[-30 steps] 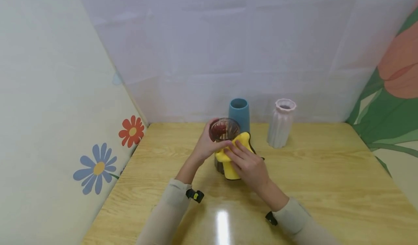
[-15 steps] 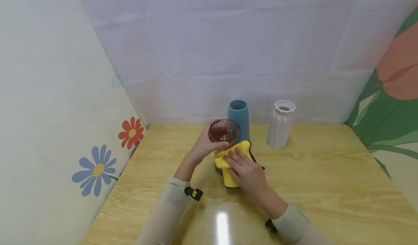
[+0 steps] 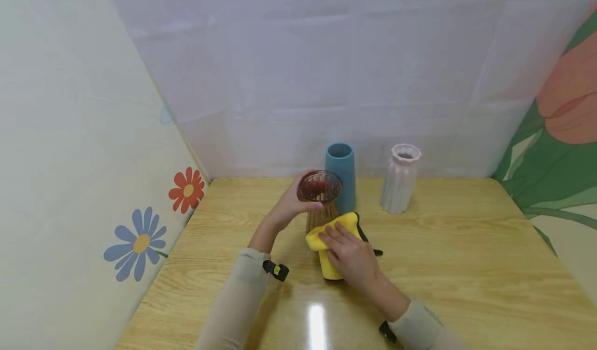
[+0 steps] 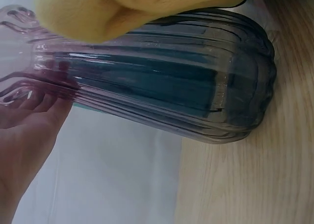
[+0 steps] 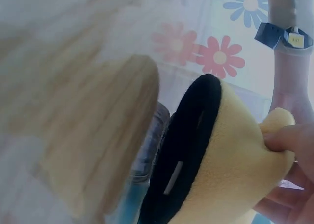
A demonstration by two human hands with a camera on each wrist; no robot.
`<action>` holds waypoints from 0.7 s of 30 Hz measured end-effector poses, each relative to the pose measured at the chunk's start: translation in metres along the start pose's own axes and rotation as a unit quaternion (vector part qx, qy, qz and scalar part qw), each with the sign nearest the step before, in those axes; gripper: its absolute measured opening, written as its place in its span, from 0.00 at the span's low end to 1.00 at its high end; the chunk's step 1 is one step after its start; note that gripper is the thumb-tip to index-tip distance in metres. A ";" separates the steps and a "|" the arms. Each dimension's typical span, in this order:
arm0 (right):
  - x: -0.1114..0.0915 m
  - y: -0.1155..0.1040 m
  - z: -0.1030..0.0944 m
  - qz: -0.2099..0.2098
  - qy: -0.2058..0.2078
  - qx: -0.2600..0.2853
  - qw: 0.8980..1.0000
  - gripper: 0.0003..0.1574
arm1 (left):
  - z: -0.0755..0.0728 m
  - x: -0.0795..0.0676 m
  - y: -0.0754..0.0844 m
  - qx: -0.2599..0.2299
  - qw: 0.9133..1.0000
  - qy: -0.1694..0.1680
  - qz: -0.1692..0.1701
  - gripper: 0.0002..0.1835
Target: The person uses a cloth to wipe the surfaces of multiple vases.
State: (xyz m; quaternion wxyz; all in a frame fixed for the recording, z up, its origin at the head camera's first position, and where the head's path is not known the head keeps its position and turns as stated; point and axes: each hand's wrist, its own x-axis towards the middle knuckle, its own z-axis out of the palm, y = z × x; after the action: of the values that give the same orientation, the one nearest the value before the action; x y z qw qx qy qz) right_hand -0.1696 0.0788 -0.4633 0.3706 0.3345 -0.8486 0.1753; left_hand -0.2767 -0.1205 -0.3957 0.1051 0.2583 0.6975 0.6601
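1. Fluted glass vase [image 3: 319, 218]: near mid-bench [image 3: 448, 267], in front of the blue vase [image 3: 341, 179] and left of the pale fluted vase [image 3: 399, 186]. We can't tell if its base touches the wood.
2. Left hand [image 3: 290, 206]: curled round the vase's neck just under the flared rim, thumb on our side, fingers visible through the glass.
3. Right hand [image 3: 355, 261]: part-curled, with the yellow cloth [image 3: 330, 268] gathered between thumb and fingers; the cloth lies against the vase's side, its black-edged end hanging lower.
4. Handling: we'd expect the vase to be rigid, fairly heavy for its size and easy to chip at the thin-looking rim. Smooth glass likely slips if our grip loosens, though the ribs should help a bit.
5. Grip: the narrow neck looks best, since the flare above should stop a slide. We'd avoid pinching the rim; for more support, cup the wide lower body.
6. Cloth: should be soft, light and floppy. We'd hold a bunched fold near the contact patch and press gently, bracing at the neck.
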 end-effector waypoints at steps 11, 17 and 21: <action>0.000 -0.009 -0.001 0.024 -0.048 -0.011 0.999 0.19 | -0.011 0.011 -0.002 -0.025 0.997 -0.074 0.017 0.54; 0.001 -0.009 -0.010 0.040 -0.101 -0.001 0.994 0.17 | -0.014 0.015 -0.006 -0.047 0.993 -0.110 0.025 0.66; 0.000 -0.001 -0.023 0.035 -0.068 0.019 0.997 0.21 | -0.007 0.007 -0.006 -0.054 0.994 -0.091 0.015 0.70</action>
State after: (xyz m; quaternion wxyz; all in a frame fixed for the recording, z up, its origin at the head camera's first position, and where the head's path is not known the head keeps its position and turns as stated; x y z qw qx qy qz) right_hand -0.1567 0.0905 -0.4476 0.2991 0.3227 -0.8795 0.1816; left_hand -0.2869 -0.1234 -0.3991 0.1722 0.3212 0.6442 0.6724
